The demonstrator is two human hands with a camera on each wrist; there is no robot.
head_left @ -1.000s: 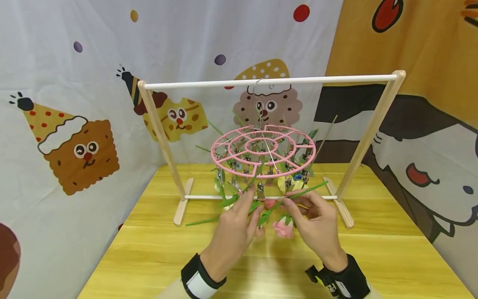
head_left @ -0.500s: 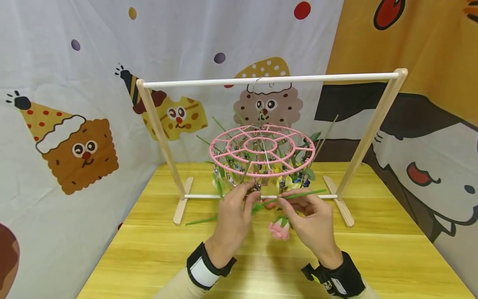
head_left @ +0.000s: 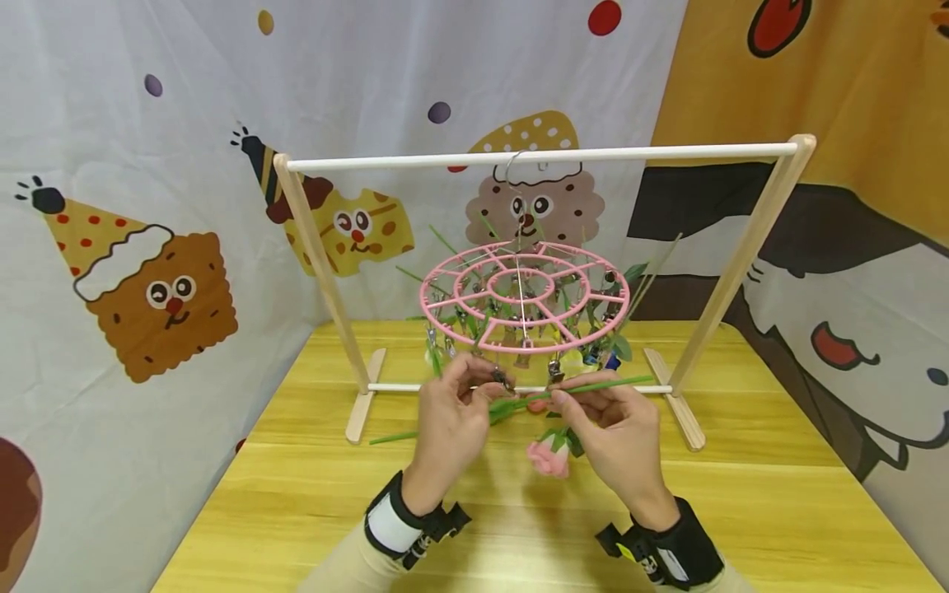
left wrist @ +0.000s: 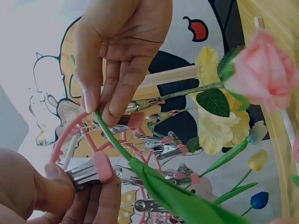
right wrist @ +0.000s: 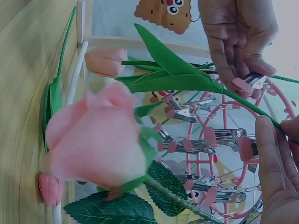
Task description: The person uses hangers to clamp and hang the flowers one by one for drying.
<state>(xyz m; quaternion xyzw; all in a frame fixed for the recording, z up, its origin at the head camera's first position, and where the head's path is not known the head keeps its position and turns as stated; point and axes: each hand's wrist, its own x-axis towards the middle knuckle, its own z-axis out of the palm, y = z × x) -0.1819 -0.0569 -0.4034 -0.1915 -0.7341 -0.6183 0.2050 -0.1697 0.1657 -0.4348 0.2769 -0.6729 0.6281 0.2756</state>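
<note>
In the head view my left hand (head_left: 454, 420) pinches a metal clip (head_left: 504, 379) between thumb and fingers. This clip (left wrist: 91, 170) has pink tips and hangs at the near rim of the round pink clip hanger (head_left: 485, 342). My right hand (head_left: 621, 436) pinches the green stem (head_left: 604, 385) of an artificial flower. Long leaves (right wrist: 177, 83) on that stem reach left, close to my left hand; which blossom belongs to it I cannot tell surely. Beside the right hand hangs a pink artificial rose (head_left: 549, 457), head down.
A wooden stand with a white top bar (head_left: 415, 161) carries the hanger. Several clips hold other flowers beneath it, among them yellow petals (left wrist: 217, 126) and a blue tulip (left wrist: 259, 200). A pink tulip (right wrist: 50, 189) lies low near the white lower bar (right wrist: 77, 72).
My left hand has drawn back slightly from the hanger and now pinches the clip. The held stem has tipped flatter in my right hand. The hanger has turned a little, and the rose has shifted left.
</note>
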